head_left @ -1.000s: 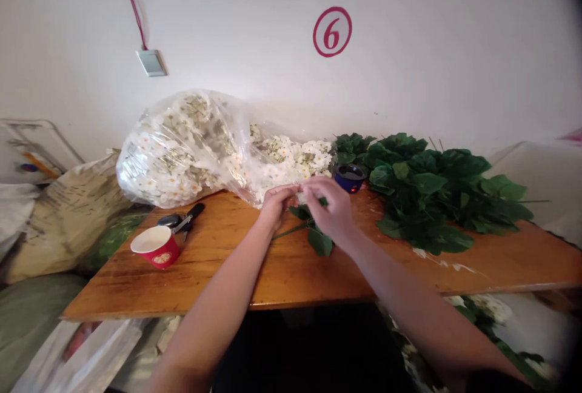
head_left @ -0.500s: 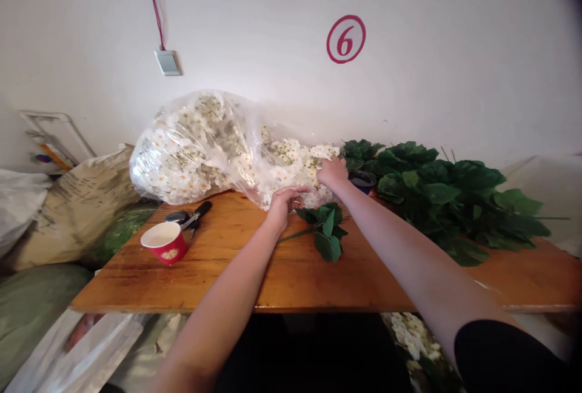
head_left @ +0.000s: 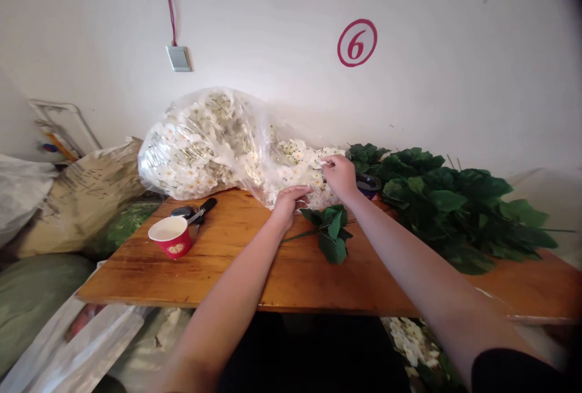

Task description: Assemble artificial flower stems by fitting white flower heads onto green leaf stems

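Observation:
A clear plastic bag full of white artificial flowers lies along the back of the wooden table. At the bag's front edge is my left hand, its fingers bent round something I cannot make out. My right hand pinches a small white flower at the bag's right end, among the loose blossoms. A green leaf sprig lies on the table between my forearms, its stem pointing toward my left wrist.
Left on the table are a red paper cup and keys with a black fob. A heap of green leaf stems covers the right side, beside a dark round container. Sacks stand left of the table.
My right hand has turned and drawn back slightly from the blossoms, now with a small white flower at its fingertips. The whole view has shifted a little. My left hand stays by the bag's edge.

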### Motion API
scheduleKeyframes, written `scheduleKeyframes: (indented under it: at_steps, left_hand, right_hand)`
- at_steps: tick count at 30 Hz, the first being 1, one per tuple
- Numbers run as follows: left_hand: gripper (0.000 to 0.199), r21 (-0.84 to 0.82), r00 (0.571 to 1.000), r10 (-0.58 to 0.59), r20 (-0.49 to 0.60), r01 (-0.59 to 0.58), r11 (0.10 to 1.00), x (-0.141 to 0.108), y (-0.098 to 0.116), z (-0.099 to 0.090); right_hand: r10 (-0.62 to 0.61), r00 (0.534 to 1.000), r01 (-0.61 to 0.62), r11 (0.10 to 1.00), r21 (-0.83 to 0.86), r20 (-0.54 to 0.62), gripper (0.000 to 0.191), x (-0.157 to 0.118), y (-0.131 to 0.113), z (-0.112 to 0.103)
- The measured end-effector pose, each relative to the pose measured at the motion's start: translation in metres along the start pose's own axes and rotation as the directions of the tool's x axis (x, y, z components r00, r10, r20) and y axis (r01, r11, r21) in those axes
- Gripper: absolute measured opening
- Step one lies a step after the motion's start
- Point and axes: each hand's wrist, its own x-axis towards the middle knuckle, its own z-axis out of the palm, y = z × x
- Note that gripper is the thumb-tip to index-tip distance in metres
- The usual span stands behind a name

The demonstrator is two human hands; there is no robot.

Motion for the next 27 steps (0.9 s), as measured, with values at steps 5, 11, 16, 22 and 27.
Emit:
scheduleKeyframes:
  at_steps: [5, 11, 16, 22, 27]
  left_hand:
    - [0.018, -0.032, 0.999, 0.030, 0.027, -0.029, 0.999, 0.001, 0.000, 0.002]
    - [0.018, -0.030, 0.995, 0.023, 0.092, -0.020, 0.999, -0.003, -0.001, 0.005]
    - [0.023, -0.036, 0.994, -0.026, 0.103, 0.030, 0.999, 0.000, -0.008, 0.005]
    - [0.022, 0.082, 0.991, -0.065, 0.115, 0.055, 0.995, 0.006, -0.018, 0.003]
    - [0.024, 0.025, 0.982, -0.098, 0.159, 0.095, 0.995, 0.006, -0.015, 0.004]
  right_hand:
    - [0.208, 0.978, -0.207, 0.950, 0.234, 0.019, 0.026, -0.038, -0.014, -0.019]
    - [0.044, 0.995, -0.069, 0.948, 0.310, 0.087, 0.026, -0.071, -0.025, -0.022]
    - [-0.114, 0.976, 0.055, 0.954, 0.295, 0.185, 0.025, -0.081, -0.019, -0.018]
    - [-0.097, 0.982, 0.045, 0.953, 0.301, 0.159, 0.024, -0.081, -0.014, -0.021]
    - [-0.045, 0.990, 0.004, 0.957, 0.289, 0.137, 0.024, -0.079, -0.014, -0.026]
